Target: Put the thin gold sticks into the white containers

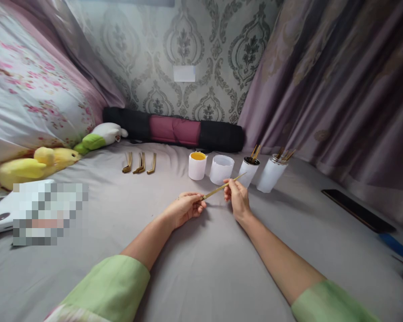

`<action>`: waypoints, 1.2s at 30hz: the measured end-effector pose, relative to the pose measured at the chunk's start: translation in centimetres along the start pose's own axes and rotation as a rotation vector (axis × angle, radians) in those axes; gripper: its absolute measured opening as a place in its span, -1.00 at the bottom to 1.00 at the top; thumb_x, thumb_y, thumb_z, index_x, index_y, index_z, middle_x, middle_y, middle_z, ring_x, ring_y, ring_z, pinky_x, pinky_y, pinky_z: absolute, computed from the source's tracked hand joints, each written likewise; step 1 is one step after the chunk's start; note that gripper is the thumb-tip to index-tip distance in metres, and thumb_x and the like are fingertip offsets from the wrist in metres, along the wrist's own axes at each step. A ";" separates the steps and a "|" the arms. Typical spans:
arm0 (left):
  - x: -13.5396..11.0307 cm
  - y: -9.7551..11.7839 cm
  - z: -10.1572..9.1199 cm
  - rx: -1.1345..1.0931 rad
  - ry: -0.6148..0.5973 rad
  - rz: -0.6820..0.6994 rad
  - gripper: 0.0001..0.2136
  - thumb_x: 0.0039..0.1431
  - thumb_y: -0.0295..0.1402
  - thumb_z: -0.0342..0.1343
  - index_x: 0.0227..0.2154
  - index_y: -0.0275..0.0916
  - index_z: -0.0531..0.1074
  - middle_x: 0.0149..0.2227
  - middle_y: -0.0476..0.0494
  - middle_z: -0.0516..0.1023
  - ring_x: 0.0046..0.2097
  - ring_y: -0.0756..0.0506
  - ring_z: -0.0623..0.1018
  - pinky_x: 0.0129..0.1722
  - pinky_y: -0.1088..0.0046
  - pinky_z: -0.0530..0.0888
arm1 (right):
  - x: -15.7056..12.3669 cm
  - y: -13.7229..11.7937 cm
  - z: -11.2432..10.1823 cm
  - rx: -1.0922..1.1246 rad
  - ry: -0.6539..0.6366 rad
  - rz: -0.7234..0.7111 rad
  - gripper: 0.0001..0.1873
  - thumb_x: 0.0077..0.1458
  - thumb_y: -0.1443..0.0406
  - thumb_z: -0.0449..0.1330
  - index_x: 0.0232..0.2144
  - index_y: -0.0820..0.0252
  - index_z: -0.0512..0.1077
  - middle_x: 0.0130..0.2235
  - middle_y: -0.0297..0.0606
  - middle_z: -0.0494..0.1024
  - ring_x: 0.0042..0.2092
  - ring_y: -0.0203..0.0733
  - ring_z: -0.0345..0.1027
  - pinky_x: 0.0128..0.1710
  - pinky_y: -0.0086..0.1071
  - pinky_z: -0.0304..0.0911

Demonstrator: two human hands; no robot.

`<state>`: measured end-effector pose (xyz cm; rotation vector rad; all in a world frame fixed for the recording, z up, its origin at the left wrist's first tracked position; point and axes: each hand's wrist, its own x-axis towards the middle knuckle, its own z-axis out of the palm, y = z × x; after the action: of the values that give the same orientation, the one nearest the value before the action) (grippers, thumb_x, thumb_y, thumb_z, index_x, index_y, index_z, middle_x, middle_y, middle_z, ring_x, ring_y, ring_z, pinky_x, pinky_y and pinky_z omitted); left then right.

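Between my hands a thin golden-brown stick (216,191) slants up to the right above the grey sheet. My left hand (188,208) pinches its lower left end, where a small darker bit shows at the fingertips. Further along, my right hand (237,197) grips the stick between thumb and fingers, and its thin tip sticks out past them. Just behind my right hand stand a white cup (221,170) and a white container (250,172) with a dark inside and several thin sticks (255,153) in it.
A white cup with yellow inside (197,167) and a taller white container (272,174) holding sticks stand in the same row. Bent golden pieces (139,164) lie in small groups at left. Plush toys (40,165), a black-and-maroon roll (174,129) and a dark phone-like slab (357,210) lie around.
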<state>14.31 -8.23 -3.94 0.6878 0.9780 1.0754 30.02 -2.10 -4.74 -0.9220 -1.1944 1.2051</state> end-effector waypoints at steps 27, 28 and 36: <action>0.1 -0.1 -0.5 -0.041 0.002 -0.004 -0.91 0.01 -0.50 0.00 -0.37 -0.37 0.30 -0.54 -0.10 0.41 -0.60 0.10 0.37 -0.65 0.65 0.29 | 1.9 -1.1 -2.2 0.122 0.207 -0.053 -0.77 -0.08 0.17 0.08 -0.48 0.24 0.34 -0.64 -0.45 0.27 -0.69 -0.47 0.06 -0.77 -0.57 -0.03; 0.0 0.0 -0.5 -0.044 0.002 -0.004 -0.92 0.01 -0.50 0.00 -0.37 -0.37 0.30 -0.54 -0.10 0.41 -0.60 0.10 0.37 -0.65 0.64 0.29 | 1.9 -1.2 -2.2 0.116 0.214 -0.047 -0.77 -0.09 0.17 0.09 -0.49 0.24 0.34 -0.64 -0.45 0.27 -0.69 -0.48 0.06 -0.77 -0.57 -0.03; -0.2 0.2 -0.4 -0.069 -0.005 0.001 -0.93 0.02 -0.53 -0.01 -0.39 -0.39 0.30 -0.55 -0.12 0.41 -0.60 0.09 0.38 -0.67 0.63 0.29 | 1.4 -2.1 -2.3 0.081 0.215 -0.010 -0.78 -0.15 0.17 0.15 -0.50 0.23 0.33 -0.63 -0.43 0.31 -0.68 -0.47 0.09 -0.75 -0.56 0.00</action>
<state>13.82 -8.34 -3.83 0.6343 0.9325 1.1029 32.59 -0.90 -2.87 -0.9572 -0.9716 1.1079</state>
